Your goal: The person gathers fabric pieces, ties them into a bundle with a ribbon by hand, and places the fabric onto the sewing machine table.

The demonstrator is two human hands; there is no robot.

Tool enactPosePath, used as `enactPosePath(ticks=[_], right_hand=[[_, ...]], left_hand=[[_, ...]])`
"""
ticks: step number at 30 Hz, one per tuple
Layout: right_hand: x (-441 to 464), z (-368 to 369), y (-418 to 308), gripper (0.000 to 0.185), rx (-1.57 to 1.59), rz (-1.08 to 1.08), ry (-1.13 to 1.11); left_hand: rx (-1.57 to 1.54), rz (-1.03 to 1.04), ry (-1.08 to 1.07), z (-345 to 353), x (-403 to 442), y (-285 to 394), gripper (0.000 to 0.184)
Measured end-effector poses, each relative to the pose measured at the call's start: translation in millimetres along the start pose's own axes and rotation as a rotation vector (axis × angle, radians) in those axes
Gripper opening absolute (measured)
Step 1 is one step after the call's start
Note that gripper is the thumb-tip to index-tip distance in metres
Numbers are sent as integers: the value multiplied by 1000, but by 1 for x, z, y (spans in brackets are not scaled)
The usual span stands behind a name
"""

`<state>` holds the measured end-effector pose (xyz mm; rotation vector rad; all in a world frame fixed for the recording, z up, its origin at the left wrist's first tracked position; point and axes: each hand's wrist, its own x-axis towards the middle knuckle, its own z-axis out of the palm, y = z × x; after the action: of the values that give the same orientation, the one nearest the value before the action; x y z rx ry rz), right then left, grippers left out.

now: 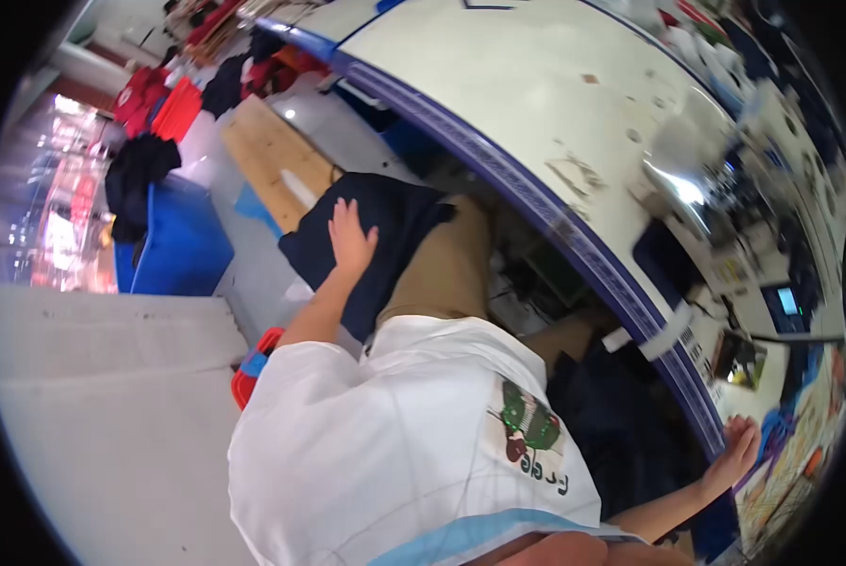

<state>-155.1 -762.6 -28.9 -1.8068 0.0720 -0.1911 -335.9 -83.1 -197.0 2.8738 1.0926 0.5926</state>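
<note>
My left hand [350,238] lies with its fingers stretched out on a dark navy cloth [394,212], which drapes over my left leg and the end of a wooden bench. At the right, my right hand [739,451] rests by the edge of the white worktable [498,85]. Its fingers are loosely bent and apart, and I see nothing held in them. Beside that hand lies a tangle of blue and purple material [774,434]. A sewing machine [692,174], smeared by motion, stands on the table farther up.
The wooden bench [270,156] runs away at the upper left. A blue bin [182,236] with dark cloth stands left of it, near red crates [177,111]. A white panel [111,406] fills the lower left. A small lit display [787,301] is at the right.
</note>
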Motion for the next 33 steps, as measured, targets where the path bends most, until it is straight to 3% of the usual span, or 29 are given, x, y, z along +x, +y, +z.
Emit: enactPosePath(ticks=[1,3,4,5,7,10,13,16,19,23,26,29,33], right_hand=[[-14,26,-6,25,47,-54,-15],[-28,70,-5,23,139,-12,43],[-34,97,-7,23,174,17,14],[-40,125,-9,22,209,45,-16],[-53,175,-16,19,121,117,-259],[-70,233,-30,16,-50,116,-493],[-81,273,-39,15,-74,136,-627],[-87,301,-43,15,-108,178,-720],[-91,322,-49,15,-183,163,-788],[-91,339,-55,16,-253,141,-829],[-92,347,-57,16,-286,122,-848],[-95,350,-57,16,-297,127,-870],[-98,347,-55,15,-291,157,-854]], left_hand=[[52,-16,-70,11,-12,-15,67],[-157,-81,-624,35,-41,-50,71],[-93,2,-693,45,-70,-54,70],[-80,81,-569,59,-90,-63,68],[-275,-15,-531,42,-90,-58,65],[-197,-210,-247,33,-86,-75,62],[-79,-440,50,55,-107,-143,63],[-589,-1106,-77,64,-138,-188,68],[-1223,-1459,-335,34,-134,-177,72],[-893,-1356,-134,79,-155,-193,62],[-691,-1130,-85,76,-139,-197,58],[-735,-1292,-47,97,-140,-221,54],[-1199,-1556,-93,55,-127,-197,46]])
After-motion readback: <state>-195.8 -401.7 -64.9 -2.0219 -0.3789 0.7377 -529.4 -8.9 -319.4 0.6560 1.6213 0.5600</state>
